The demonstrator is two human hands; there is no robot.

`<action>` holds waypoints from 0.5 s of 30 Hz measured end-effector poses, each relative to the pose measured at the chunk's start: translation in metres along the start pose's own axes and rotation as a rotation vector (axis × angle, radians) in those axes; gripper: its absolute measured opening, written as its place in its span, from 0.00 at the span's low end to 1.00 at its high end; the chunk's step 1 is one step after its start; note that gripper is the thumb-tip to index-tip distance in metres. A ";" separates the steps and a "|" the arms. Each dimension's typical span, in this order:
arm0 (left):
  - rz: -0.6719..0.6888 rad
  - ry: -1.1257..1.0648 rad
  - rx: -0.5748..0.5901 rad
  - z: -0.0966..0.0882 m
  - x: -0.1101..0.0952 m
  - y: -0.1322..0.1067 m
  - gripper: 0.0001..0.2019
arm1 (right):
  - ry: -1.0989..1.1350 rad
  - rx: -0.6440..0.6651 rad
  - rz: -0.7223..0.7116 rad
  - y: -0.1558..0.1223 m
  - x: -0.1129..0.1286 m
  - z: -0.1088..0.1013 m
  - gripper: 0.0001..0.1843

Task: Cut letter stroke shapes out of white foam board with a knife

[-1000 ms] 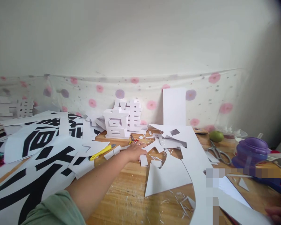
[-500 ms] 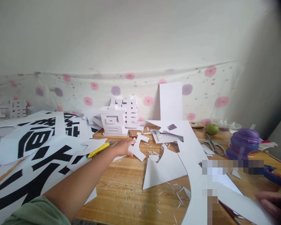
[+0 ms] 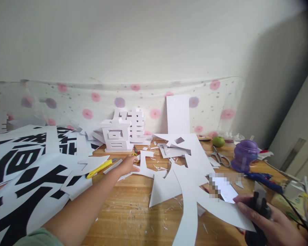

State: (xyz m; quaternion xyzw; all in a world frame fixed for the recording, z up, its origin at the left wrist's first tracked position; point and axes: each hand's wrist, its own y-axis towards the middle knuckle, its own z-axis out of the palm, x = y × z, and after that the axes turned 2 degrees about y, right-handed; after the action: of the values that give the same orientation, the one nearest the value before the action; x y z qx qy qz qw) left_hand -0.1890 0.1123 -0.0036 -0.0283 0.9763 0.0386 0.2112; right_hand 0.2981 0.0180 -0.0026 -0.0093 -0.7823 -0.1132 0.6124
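My left hand [image 3: 128,165] reaches over the wooden table, fingers closed on the edge of a small angular white board piece [image 3: 143,165]. My right hand [image 3: 272,218], at the lower right, is wrapped round a black-handled utility knife [image 3: 259,201] with its blade pointing up. Its thumb and forefinger are beside a large curved white board cutout [image 3: 191,194], whose right arm ends near the hand. A white board offcut [image 3: 164,188] with a curved edge lies between the hands, partly under the cutout.
A yellow utility knife [image 3: 100,168] lies on printed sheets [image 3: 41,191] at left. White board characters [image 3: 118,135] stand behind. To the right are scissors [image 3: 220,158], a green fruit [image 3: 218,141], a purple container [image 3: 245,155], a lit phone [image 3: 224,189] and a blue tool [image 3: 265,181].
The view has swung right. The small white piece has turned and shifted at my left hand. My right hand has come further into view with the utility knife; the large cutout has shifted.
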 end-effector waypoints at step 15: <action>0.054 -0.577 -0.083 -0.066 -0.009 -0.039 0.15 | 0.032 0.197 0.165 -0.022 0.032 0.021 0.23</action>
State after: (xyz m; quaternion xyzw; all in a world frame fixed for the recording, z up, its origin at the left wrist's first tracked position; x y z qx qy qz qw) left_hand -0.2046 0.0685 0.0577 0.0011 0.8739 0.0906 0.4776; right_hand 0.2666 -0.0037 0.0193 -0.0117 -0.7763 0.0151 0.6300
